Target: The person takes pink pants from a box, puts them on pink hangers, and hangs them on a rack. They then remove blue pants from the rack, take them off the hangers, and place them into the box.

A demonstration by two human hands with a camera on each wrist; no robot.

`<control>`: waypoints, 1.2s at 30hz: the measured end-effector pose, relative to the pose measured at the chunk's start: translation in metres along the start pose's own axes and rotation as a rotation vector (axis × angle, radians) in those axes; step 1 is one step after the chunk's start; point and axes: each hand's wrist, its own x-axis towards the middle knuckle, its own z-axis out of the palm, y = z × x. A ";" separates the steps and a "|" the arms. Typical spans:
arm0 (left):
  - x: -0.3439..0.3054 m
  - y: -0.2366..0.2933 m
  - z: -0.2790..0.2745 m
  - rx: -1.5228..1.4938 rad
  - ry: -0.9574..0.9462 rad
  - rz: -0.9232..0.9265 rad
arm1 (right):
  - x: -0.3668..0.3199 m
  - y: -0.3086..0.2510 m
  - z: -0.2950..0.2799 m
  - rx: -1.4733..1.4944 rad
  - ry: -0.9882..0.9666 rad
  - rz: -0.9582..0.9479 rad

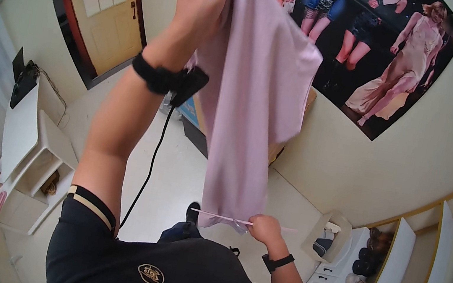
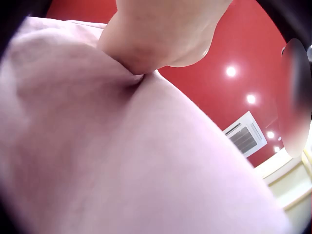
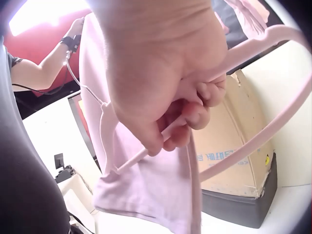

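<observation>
A pink garment (image 1: 253,92) hangs from the left hand (image 1: 203,0), which pinches its upper part high at the top of the head view. In the left wrist view the left hand (image 2: 161,34) grips the cloth (image 2: 97,131), which bunches under the fingers. Low down, the right hand (image 1: 267,230) holds a pink hanger (image 1: 205,213) beside the garment's lower end. The right wrist view has the right hand's (image 3: 161,73) fingers curled round the hanger (image 3: 253,151), one end of it against the cloth (image 3: 156,190).
Behind the garment stands a cardboard box (image 3: 229,131). Shelves with shoes (image 1: 356,280) and a bin (image 1: 330,240) are at the right, a white cabinet (image 1: 36,169) at the left. A poster (image 1: 367,51) hangs on the wall; a black cable (image 1: 151,171) runs down from the left wrist.
</observation>
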 end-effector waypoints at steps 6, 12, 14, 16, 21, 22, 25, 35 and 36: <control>0.089 -0.065 0.008 0.172 -0.146 0.281 | 0.045 0.019 -0.041 0.524 0.355 0.061; 0.149 -0.129 -0.048 0.654 -0.191 0.500 | 0.075 0.063 -0.144 0.419 0.420 0.380; 0.175 -0.173 -0.080 0.768 -0.143 0.526 | 0.082 0.073 -0.171 0.380 0.368 0.524; 0.179 -0.209 -0.109 0.805 -0.184 0.428 | 0.090 0.083 -0.189 0.283 0.281 0.676; 0.111 -0.336 -0.216 1.116 -0.260 0.104 | 0.100 0.103 -0.210 0.037 0.318 0.825; 0.080 -0.361 -0.244 1.257 -0.272 -0.033 | 0.098 0.109 -0.211 0.011 0.346 0.884; -0.011 -0.415 -0.335 1.454 -0.411 -0.510 | 0.085 0.134 -0.216 0.119 0.376 0.955; -0.061 -0.383 -0.347 1.914 -0.722 -0.978 | 0.084 0.214 -0.256 0.532 0.366 0.849; -0.057 -0.379 -0.334 1.958 -0.755 -1.042 | 0.088 0.216 -0.260 0.525 0.382 0.774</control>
